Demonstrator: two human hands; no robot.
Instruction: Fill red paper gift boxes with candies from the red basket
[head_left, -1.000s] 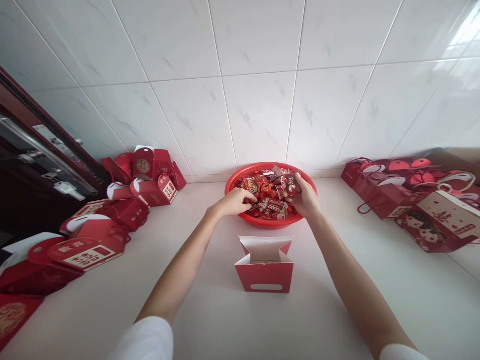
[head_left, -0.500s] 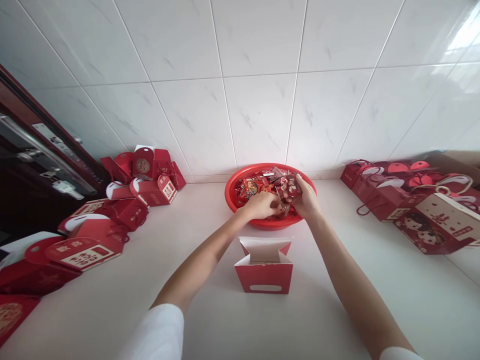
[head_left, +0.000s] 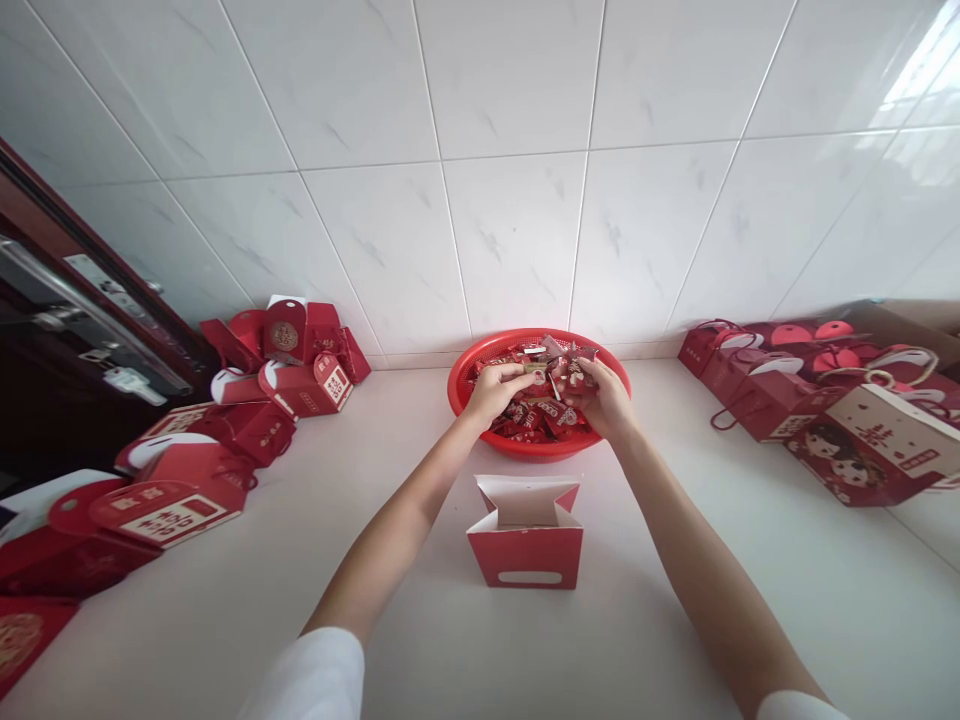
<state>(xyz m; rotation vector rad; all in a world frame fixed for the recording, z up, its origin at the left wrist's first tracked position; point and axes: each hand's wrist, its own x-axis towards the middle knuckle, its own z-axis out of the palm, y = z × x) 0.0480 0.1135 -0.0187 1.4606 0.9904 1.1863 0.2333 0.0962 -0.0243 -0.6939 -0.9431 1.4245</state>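
Note:
A red plastic basket [head_left: 541, 450] full of wrapped candies [head_left: 541, 418] stands against the wall. Over its left side, my left hand [head_left: 496, 392] pinches a small wrapped candy [head_left: 537, 376] between thumb and fingers. My right hand [head_left: 609, 402], above the basket's right side, is closed around several red-wrapped candies [head_left: 576, 380]; its fingers are partly hidden by them. Nearer to me, between my forearms, a red paper box [head_left: 525, 556] with a white inside stands upright with its top open.
Folded red gift boxes [head_left: 307, 385] line the left of the white counter [head_left: 420, 640], beside a dark door [head_left: 45, 400] with keys [head_left: 133, 383] in its lock. More red boxes with handles [head_left: 847, 440] crowd the right side. A tiled wall [head_left: 517, 230] bounds the back.
My left hand has risen from among the candies and shifted left, now with a candy in its fingertips. My right hand stays nearly in place, still holding candies.

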